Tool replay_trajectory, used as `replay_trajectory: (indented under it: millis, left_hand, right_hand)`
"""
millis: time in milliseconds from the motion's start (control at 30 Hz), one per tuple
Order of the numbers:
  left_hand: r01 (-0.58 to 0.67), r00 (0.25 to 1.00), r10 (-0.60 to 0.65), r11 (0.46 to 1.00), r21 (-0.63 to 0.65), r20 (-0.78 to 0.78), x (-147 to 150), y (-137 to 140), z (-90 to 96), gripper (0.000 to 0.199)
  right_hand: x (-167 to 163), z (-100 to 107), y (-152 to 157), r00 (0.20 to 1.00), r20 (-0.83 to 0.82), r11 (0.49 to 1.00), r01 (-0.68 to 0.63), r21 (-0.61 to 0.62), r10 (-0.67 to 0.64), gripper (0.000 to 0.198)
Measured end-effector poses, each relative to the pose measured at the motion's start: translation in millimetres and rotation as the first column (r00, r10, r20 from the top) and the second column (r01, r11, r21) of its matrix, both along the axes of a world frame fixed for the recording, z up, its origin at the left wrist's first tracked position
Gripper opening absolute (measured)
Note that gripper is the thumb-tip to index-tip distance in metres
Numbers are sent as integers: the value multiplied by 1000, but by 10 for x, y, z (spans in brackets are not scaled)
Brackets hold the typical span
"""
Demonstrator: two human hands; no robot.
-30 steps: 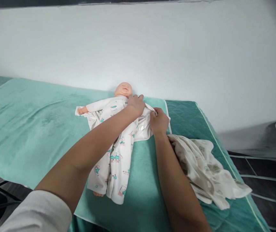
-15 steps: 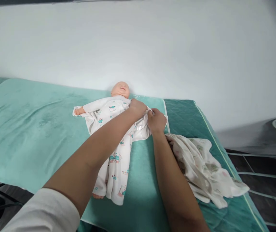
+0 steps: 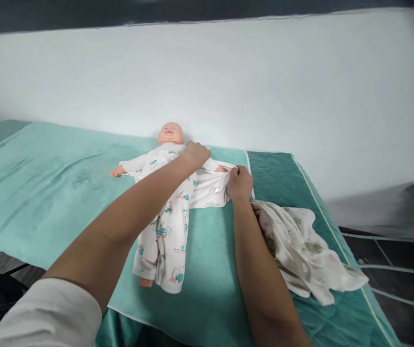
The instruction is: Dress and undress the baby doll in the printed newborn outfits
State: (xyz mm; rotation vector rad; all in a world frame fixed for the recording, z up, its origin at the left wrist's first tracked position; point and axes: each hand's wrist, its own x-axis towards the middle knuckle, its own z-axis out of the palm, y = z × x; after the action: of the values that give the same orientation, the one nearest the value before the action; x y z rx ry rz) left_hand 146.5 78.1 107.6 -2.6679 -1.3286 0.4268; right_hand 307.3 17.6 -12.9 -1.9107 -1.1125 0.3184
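Note:
A baby doll (image 3: 171, 134) lies on its back in white clothes with a blue-green print, its head toward the wall. My left hand (image 3: 197, 153) is closed on the clothing at the doll's shoulder on the right side, its fingertips partly hidden. Below it the doll's sleeved arm reaches right, and its small hand shows near the cuff. My right hand (image 3: 241, 184) pinches the edge of the opened white baby top (image 3: 210, 188), holding it out beside that arm. The doll's other arm lies stretched to the left.
A crumpled, printed whitish cloth (image 3: 306, 248) lies right of my right forearm. Beneath the doll is a light green mat (image 3: 65, 193), over a darker green quilted cover (image 3: 277, 176). A white wall (image 3: 207, 82) stands behind. Metal bars (image 3: 391, 267) are at the lower right.
My hands have moved apart, the left one slightly up and left. The doll's hand at the right now shows beside the white top. At the left, its other hand extends free of the cloth.

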Motion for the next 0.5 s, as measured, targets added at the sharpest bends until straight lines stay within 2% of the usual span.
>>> replay_trajectory:
  millis: [233, 400, 500]
  left_hand:
    - [-22, 1000, 22, 999, 37, -20, -267, -30, 146, 51]
    - [7, 1000, -6, 999, 36, -25, -219, -50, 103, 47]
    - [3, 1000, -3, 1000, 23, 5, -163, -42, 60, 47]
  right_hand:
    - [58, -74, 52, 989, -141, 995, -24, 97, 38, 32]
    - [118, -139, 104, 953, -265, 974, -93, 206, 147, 36]
    - [152, -148, 122, 905, -345, 937, -135, 322, 249, 46]
